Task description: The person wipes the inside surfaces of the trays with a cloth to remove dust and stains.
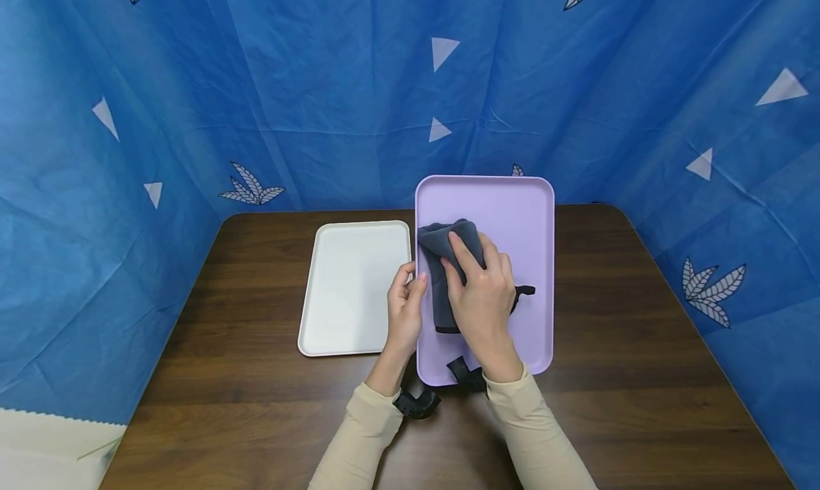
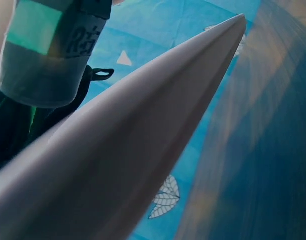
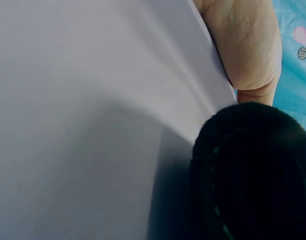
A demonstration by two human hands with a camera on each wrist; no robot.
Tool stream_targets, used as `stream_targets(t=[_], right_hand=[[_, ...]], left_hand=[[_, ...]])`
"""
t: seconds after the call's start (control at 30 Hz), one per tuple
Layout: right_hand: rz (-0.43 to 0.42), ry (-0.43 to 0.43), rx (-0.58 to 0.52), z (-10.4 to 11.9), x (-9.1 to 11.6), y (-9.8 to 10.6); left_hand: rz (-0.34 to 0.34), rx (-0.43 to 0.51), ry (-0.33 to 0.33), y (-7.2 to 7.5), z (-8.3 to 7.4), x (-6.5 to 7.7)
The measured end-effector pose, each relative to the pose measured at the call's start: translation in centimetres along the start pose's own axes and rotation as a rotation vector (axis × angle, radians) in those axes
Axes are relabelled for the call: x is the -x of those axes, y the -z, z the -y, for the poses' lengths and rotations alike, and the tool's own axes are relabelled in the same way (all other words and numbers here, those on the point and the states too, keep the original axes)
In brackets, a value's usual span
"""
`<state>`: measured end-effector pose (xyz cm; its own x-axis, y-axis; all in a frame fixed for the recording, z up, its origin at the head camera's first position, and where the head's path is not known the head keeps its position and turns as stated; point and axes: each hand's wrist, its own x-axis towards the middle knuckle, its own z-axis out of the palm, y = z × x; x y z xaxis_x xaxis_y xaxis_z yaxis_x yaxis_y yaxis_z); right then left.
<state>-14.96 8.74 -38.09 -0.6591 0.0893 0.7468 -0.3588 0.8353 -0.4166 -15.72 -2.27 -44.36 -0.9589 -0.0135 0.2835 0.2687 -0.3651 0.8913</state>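
A light purple tray (image 1: 525,226) is held up off the table, tilted, with its inner face showing in the head view. My left hand (image 1: 403,315) grips its left rim, thumb on the near side. Against the inner face my right hand (image 1: 483,294) holds a folded dark grey cloth (image 1: 443,305), its fingers bent over the bunched fabric. A black loop (image 1: 525,290) sticks out beside that hand. The left wrist view catches the tray (image 2: 118,135) nearly edge-on. In the right wrist view the dark cloth (image 3: 252,175) covers the lower right, close to the left hand (image 3: 242,45).
A white tray (image 1: 359,290) lies flat on the brown wooden table (image 1: 243,376), left of the purple one and partly behind the left hand. Blue patterned curtain (image 1: 307,84) hangs behind the table and along both sides. Black straps (image 1: 416,404) circle the wrists.
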Motion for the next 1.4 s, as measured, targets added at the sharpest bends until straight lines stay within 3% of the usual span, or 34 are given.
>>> stream_targets(t=[0.7,1.0,1.4], right_hand=[[-0.048,-0.011,0.002,-1.1,-0.3,0.2],[-0.062,-0.081,0.034,-2.3,-0.2,0.7],[-0.083,-0.187,0.04,-4.3,0.0,1.7]], left_hand=[[-0.01,0.016,0.016,0.1,0.1,0.0],[-0.054,0.001,0.025,0.0,0.0,-0.1],[-0.061,0.004,0.056,0.0,-0.2,-0.1]])
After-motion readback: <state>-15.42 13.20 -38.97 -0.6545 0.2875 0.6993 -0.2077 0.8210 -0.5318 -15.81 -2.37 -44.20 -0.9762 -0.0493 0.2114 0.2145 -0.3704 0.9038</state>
